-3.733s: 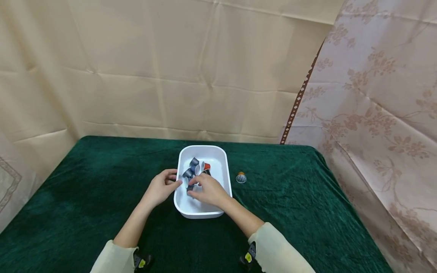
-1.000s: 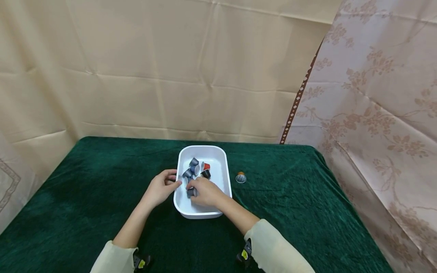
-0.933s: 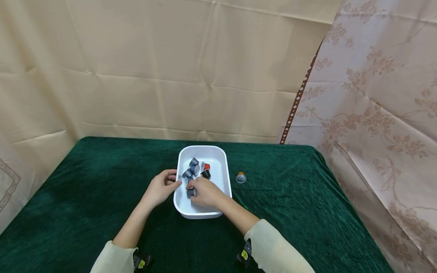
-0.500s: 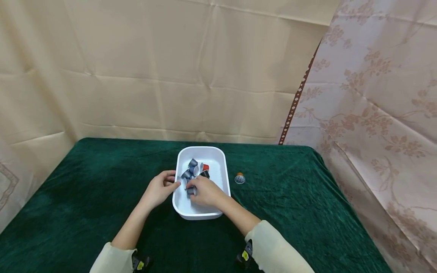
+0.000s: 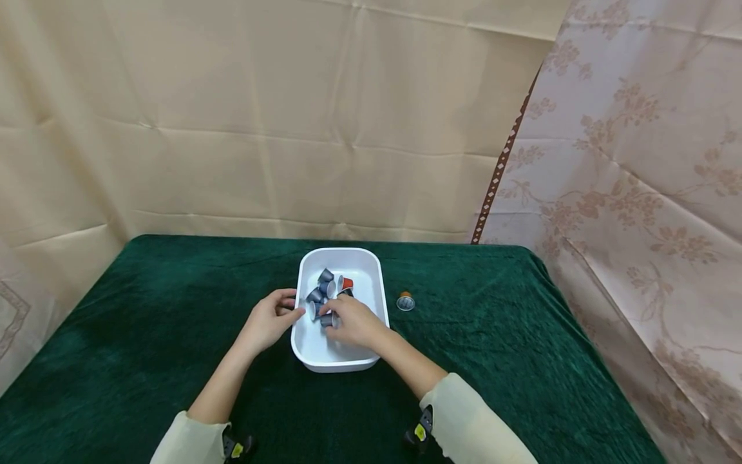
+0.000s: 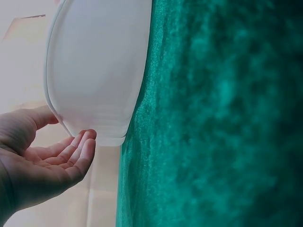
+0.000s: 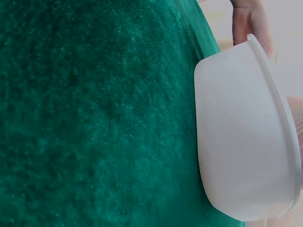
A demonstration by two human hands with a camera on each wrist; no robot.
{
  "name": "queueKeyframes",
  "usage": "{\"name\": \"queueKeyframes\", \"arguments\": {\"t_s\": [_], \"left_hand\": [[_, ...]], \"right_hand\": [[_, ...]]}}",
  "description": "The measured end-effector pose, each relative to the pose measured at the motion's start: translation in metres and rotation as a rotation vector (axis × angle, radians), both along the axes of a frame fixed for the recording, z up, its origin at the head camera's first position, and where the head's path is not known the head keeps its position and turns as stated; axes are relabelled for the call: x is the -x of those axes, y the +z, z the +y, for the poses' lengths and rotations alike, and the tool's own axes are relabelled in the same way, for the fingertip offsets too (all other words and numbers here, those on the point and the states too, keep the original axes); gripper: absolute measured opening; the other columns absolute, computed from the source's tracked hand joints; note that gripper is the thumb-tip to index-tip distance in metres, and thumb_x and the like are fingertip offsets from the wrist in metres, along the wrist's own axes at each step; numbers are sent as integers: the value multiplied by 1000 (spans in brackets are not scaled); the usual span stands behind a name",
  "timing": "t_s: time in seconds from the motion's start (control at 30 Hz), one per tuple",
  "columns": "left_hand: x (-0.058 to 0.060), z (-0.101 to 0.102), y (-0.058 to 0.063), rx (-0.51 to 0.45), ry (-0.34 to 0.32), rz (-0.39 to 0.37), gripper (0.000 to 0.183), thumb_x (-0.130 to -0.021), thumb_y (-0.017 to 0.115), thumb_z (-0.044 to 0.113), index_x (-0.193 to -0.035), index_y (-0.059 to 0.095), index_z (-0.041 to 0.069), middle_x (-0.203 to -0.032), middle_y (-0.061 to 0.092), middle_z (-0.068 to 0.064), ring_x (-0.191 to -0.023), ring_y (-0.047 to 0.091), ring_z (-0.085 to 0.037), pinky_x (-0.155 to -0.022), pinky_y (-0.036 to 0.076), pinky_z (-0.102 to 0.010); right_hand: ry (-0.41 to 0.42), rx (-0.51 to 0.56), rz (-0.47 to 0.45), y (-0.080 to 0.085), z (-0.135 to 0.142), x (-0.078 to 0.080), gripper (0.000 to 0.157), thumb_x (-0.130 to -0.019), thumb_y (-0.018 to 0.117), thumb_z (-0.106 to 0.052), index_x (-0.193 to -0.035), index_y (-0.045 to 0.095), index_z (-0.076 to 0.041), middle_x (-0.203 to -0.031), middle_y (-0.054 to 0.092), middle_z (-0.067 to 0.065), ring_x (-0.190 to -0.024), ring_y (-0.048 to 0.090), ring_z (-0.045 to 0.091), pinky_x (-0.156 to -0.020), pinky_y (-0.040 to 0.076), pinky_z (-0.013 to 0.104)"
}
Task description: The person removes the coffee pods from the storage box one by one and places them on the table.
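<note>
A white plastic tray [image 5: 342, 361] stands on the table in the head view, with several coffee capsules inside. My left hand [image 5: 268, 324] grips its left rim, thumb on top and fingers against the outer wall, as the left wrist view also shows. My right hand [image 5: 356, 322] is inside the tray. Its thumb and fingers are around a dark grey capsule [image 5: 328, 320] lying on its side, and seem to pinch it. Beside it lies a capsule with a pale lid [image 5: 313, 310]. Farther back are blue-grey capsules [image 5: 326, 276], a red capsule [image 5: 348, 283] and a partly hidden black one.
An orange-brown capsule [image 5: 406, 301] with a clear-looking lid lies on the table right of the tray. Dark green velvet cloth [image 5: 493, 361] covers the table. A beige curtain [image 5: 301, 129] hangs behind, and a floral one [image 5: 637, 193] at the right.
My right thumb and fingers have parted to either side of the dark grey capsule, which has shifted slightly right and away from me. The left hand keeps its place on the rim.
</note>
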State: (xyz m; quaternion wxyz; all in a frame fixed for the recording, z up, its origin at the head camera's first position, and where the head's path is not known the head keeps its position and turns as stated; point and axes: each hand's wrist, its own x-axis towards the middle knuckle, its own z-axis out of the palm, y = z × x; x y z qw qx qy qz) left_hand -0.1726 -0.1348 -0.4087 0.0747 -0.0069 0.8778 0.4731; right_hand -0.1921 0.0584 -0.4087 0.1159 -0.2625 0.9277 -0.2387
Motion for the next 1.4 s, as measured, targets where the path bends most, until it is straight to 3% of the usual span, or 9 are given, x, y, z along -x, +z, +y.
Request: {"name": "queueKeyframes", "arguments": {"t_s": [0.73,1.07,1.4], "left_hand": [[1,0,-1,-1,-7,-7,50,-90,59,22,-134,44,4,-119,57,-19,-97,62,-24,-75,54,-31],[1,1,1,7,11,-15,49,-91,59,21,-134,44,5,-120,58,-19,-97,62,-24,-74,54,-30],[2,1,0,12,17,-17,49,-91,59,22,-134,44,5,-121,57,-19,-97,61,-23,-73,54,-29]], "right_hand": [[-14,41,-12,13,13,1,35,-82,68,-19,-116,62,-16,-105,59,0,-92,54,11,-81,47,23],[-21,70,8,18,23,0,35,-83,67,-17,-117,61,-13,-108,59,2,-95,55,13,-83,48,27],[-17,67,60,21,30,1,33,-83,67,-17,-115,63,-12,-104,60,3,-90,54,14,-76,47,25]]}}
